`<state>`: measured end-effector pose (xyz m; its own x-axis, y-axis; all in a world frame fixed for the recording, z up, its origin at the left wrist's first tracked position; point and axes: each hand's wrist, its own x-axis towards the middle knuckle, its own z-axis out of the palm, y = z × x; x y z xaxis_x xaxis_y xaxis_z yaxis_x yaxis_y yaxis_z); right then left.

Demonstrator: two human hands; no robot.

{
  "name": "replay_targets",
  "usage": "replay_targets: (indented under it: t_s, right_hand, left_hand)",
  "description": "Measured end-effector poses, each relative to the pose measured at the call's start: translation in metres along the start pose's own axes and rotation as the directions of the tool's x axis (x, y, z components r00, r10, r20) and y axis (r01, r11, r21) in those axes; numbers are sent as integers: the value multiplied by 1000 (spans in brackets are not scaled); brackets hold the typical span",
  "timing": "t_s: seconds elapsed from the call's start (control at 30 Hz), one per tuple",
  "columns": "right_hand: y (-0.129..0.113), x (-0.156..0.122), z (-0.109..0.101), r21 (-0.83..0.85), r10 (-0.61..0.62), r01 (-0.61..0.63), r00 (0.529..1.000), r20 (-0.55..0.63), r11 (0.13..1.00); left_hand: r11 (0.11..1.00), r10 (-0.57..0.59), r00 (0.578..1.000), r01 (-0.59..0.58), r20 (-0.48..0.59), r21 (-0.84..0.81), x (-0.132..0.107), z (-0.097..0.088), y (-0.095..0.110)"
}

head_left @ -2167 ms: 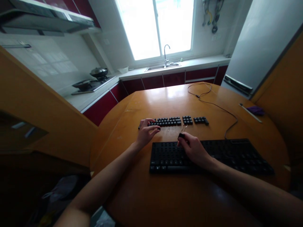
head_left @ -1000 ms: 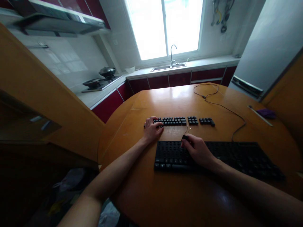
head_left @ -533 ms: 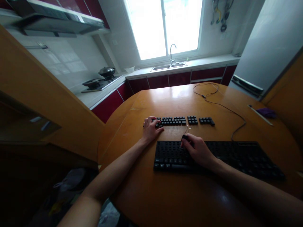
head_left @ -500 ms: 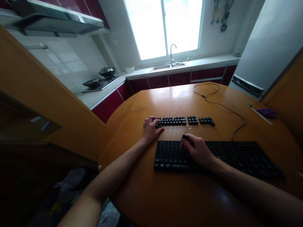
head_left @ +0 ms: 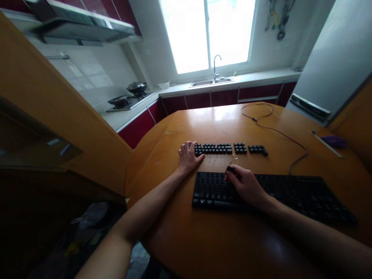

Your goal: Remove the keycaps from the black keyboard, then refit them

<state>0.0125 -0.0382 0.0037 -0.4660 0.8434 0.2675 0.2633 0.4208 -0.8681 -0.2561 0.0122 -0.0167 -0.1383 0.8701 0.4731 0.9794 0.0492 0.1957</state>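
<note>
A black keyboard (head_left: 290, 190) lies on the wooden table, with many of its key positions bare and a bottom row of keys still on. Beyond it, loose black keycaps (head_left: 217, 148) are laid out in rows and small blocks. My left hand (head_left: 188, 158) rests palm down at the left end of these keycaps, fingers spread over them and hiding some. Above the keyboard's left half, my right hand (head_left: 247, 186) grips a keycap puller (head_left: 230, 169) with a dark handle. Its thin wire ends point up and away from the keyboard.
The keyboard's cable (head_left: 286, 135) runs back across the table in a loop. At the right lie a thin pale stick (head_left: 327, 144) and a purple cloth (head_left: 334, 141). Behind are a counter with a sink (head_left: 202, 83), a stove (head_left: 130, 102) and a fridge (head_left: 328, 58).
The whole scene has shifted slightly right as my head turned. My left hand has adjusted its fingers a little over the keycaps. My right hand keeps the same grip on the keycap puller.
</note>
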Motion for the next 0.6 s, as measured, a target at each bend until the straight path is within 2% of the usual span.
replay_targets:
  t_s: [0.43, 0.6]
  right_hand:
    - [-3, 0, -2, -7, -9, 9, 1000, -4, 1000]
    - [-8, 1, -8, -20, -6, 6, 1000, -25, 1000]
  left_hand:
    - [1000, -20, 1000, 20, 21, 4, 0, 2, -2]
    - [1000, -24, 1000, 24, 7, 2, 0, 2, -2]
